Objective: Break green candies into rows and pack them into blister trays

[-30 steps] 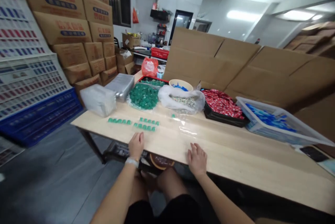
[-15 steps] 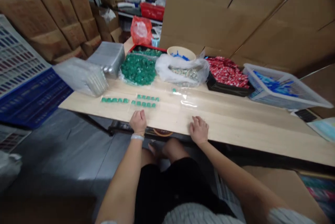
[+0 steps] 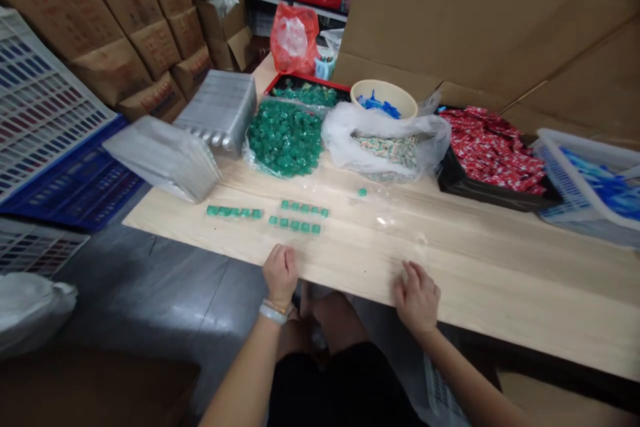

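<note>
Here, left hand [image 3: 280, 272] near green pieces [image 3: 295, 225]

Grey floor [image 3: 185, 287], apparently tiled

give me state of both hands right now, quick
Left hand: closed in a loose fist at the edge of the table, nothing visible in it.
Right hand: half open, fingers loosely curled, nothing visible in it.

One left hand [image 3: 281, 272], one right hand [image 3: 418, 297], three rows of green bits [image 3: 295, 225], one loose green bit [image 3: 363, 192], one round bowl [image 3: 407, 104]
</note>
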{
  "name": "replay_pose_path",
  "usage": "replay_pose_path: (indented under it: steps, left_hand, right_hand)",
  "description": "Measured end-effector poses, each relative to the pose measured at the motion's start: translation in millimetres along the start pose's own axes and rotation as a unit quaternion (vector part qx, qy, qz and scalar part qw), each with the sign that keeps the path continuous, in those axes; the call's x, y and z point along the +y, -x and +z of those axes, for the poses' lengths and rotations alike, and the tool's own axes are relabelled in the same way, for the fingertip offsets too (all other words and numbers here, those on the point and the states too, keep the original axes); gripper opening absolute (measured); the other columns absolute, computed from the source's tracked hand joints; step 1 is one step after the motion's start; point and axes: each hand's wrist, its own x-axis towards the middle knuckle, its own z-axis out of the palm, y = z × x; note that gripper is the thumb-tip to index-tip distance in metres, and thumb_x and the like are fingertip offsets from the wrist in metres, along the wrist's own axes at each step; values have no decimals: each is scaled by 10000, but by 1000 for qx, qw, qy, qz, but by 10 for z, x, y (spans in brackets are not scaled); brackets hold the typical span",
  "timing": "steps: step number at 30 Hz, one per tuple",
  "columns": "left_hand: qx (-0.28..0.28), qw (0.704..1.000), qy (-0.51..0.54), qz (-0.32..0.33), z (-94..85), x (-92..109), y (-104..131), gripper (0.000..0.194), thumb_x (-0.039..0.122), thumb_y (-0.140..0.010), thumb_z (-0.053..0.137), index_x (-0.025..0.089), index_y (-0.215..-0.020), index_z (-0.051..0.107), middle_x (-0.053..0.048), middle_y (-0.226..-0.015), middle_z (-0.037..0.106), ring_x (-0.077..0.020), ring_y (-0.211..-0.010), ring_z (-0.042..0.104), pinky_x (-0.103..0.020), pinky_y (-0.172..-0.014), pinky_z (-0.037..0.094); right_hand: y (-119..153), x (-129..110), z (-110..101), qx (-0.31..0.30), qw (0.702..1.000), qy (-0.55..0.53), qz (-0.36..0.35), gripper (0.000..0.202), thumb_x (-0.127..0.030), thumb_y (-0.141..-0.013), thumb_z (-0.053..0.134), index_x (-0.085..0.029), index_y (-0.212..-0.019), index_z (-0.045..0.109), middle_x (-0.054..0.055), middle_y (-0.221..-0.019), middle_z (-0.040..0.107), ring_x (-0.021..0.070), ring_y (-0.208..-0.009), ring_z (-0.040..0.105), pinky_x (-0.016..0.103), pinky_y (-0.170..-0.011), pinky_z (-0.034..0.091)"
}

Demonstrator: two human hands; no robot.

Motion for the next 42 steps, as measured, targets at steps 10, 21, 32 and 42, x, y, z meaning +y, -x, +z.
replay_pose_path:
  steps: [10, 21, 32, 42]
  left_hand:
    - [-121, 991, 37, 30, -334, 308, -157, 175, 196, -850, 358, 188, -744, 497, -34, -716, 511, -155, -713, 510, -281, -655, 418]
    - [-156, 982, 81, 67, -524, 539, -377, 158, 174, -853, 382, 175, -771, 518, -27, -722, 523, -134, -709, 515, -245, -644, 422]
    - [-223, 968, 95, 73, -435, 613, -440, 150, 182, -847, 394, 170, -766, 520, -27, -721, 516, -139, -717, 504, -251, -655, 410]
    - [-159, 985, 36, 47, -863, 321, -459, 169, 222, -841, 401, 176, -746, 532, -17, -692, 521, -136, -673, 510, -257, -632, 411]
  right_hand:
    - [-47, 44, -2, 13, 999, -27, -19, 537, -274, -796, 365, -247, -1317, 240, 148, -1153, 491, 311, -976, 504, 438, -768, 388]
    - [-125, 73, 52, 62, 997, -12, -47, 457, -239, -790, 403, -184, -1241, 355, 128, -1129, 516, 253, -957, 497, 380, -786, 375]
    - [-128, 70, -1, 14, 1000, -23, -15, 448, -241, -788, 408, -148, -1226, 392, 139, -1174, 476, 251, -991, 446, 383, -812, 354]
    - [-125, 57, -52, 1, 1000, -27, -8, 425, -239, -765, 434, -124, -1174, 449, 137, -1163, 483, 251, -983, 428, 378, -824, 339]
